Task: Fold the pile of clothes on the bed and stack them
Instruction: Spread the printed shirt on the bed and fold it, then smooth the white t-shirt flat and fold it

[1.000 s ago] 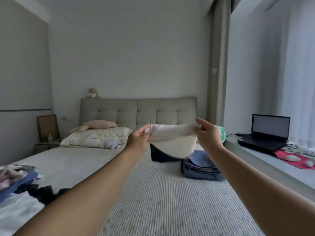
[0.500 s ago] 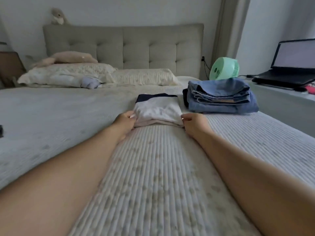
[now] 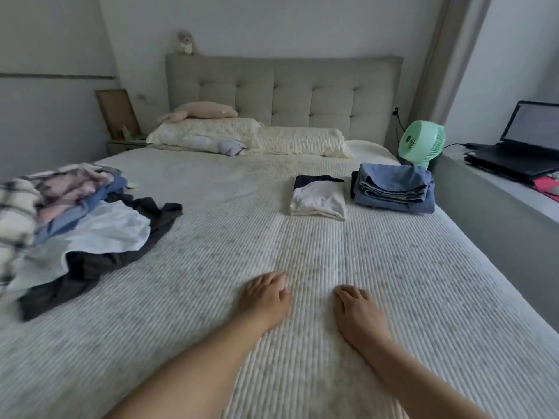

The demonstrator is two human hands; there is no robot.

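A loose pile of clothes (image 3: pixel 75 219) lies on the left of the bed (image 3: pixel 302 297): plaid, pink, blue, white and dark pieces. Far right, a folded white garment on a dark one (image 3: pixel 317 198) forms a small stack. Beside it sits a stack of folded blue denim (image 3: pixel 393 189). My left hand (image 3: pixel 266 300) and my right hand (image 3: pixel 357 309) rest palm down on the ribbed bedspread near me, holding nothing, fingers loosely apart.
Two pillows (image 3: pixel 251 137) and a soft toy (image 3: pixel 205 111) lie by the padded headboard (image 3: pixel 284 92). A green fan (image 3: pixel 420 143) stands at the bed's far right corner. A ledge on the right carries a laptop (image 3: pixel 520 146).
My hands laid the folded white garment on the dark one, let go and drew back toward me. The view has swung left, bringing the loose pile into sight.
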